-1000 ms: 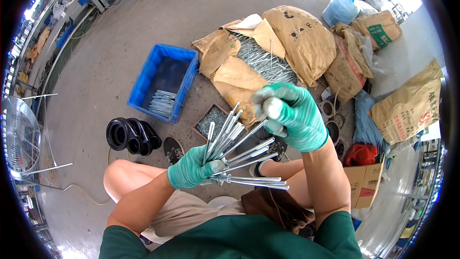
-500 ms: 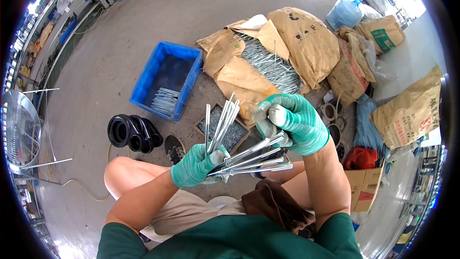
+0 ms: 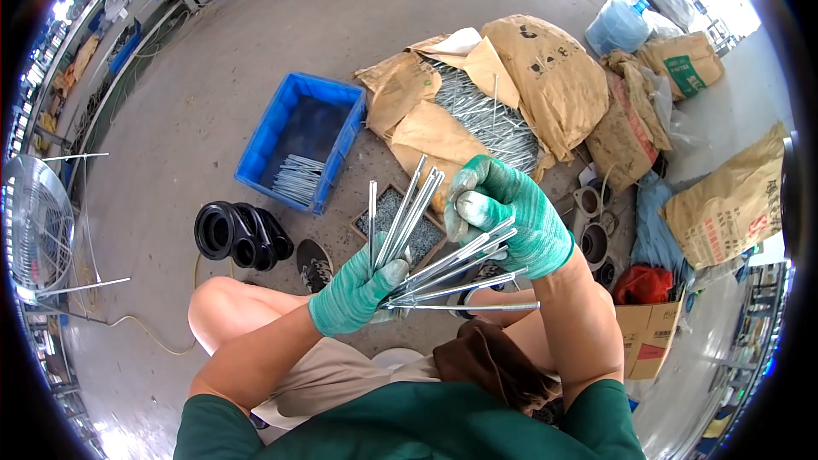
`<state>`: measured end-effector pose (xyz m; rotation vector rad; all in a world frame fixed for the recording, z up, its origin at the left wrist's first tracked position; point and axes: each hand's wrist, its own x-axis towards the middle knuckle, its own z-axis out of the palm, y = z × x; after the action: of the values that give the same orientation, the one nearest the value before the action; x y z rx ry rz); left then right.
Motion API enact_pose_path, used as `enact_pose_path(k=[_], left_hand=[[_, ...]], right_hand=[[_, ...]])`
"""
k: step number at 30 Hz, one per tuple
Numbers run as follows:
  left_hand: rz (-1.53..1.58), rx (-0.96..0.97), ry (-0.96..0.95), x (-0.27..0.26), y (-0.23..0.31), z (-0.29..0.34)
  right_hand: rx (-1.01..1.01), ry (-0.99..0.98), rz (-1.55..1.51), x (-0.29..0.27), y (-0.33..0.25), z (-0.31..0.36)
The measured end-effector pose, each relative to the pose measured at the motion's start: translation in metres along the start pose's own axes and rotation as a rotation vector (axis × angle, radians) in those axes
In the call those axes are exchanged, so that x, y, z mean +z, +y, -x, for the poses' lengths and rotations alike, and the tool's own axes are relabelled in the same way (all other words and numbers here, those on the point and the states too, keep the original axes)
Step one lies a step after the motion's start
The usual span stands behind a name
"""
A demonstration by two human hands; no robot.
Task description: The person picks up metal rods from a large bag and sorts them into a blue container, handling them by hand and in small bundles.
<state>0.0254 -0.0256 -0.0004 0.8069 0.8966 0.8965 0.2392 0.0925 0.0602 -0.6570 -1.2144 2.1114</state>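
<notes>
Fan: a wire-caged floor fan (image 3: pixel 36 226) stands well to the left of your grip.
Black rings: thick black rings (image 3: pixel 217 230) sit on the floor, left of your grip and a little forward.
Blue bin: the plastic bin (image 3: pixel 266 128) lies forward and left of your grip, with a row of short rods (image 3: pixel 298 179) in its near end.
Shoe: your left shoe (image 3: pixel 315 266) is just beside the grip, on its left.
Left hand: your gloved left hand (image 3: pixel 354 290) is closed around metal rods (image 3: pixel 405 230), which splay from it forward and to the right.
Tray: a shallow tray (image 3: pixel 355 223) of small metal bits (image 3: pixel 388 206) lies forward of your grip, partly hidden by the splayed rods.
Right hand: your gloved right hand (image 3: pixel 511 213) is curled beside the rod ends, right of the grip; you cannot tell whether it pinches one.
Paper sack: the open sack (image 3: pixel 550 77), loose rods (image 3: pixel 486 115) showing, lies forward and right; your right hand covers its near edge.
Far right: another sack (image 3: pixel 724 196), a red bag (image 3: pixel 643 284) and a cardboard box (image 3: pixel 648 341) stand well apart from the grip.
</notes>
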Motion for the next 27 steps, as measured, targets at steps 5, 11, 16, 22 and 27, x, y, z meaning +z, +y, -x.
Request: enact_pose_path(k=[5, 11, 16, 22, 27], left_hand=[[-0.018, 0.014, 0.044, -0.005, -0.007, -0.001], [0.137, -0.155, 0.070, 0.003, -0.002, 0.003], [0.169, -0.234, 0.010, -0.004, -0.011, 0.003], [0.108, -0.246, 0.031, -0.004, -0.010, 0.001], [0.064, -0.265, 0.030, -0.001, -0.001, 0.005]], right_hand=[[0.019, 0.187, -0.109, 0.008, 0.003, -0.001], [0.071, 0.276, -0.084, 0.015, 0.004, -0.003], [0.115, 0.289, -0.127, 0.014, 0.003, -0.004], [0.054, 0.226, -0.129, 0.010, -0.002, 0.000], [0.117, 0.131, -0.102, 0.009, -0.006, -0.002]])
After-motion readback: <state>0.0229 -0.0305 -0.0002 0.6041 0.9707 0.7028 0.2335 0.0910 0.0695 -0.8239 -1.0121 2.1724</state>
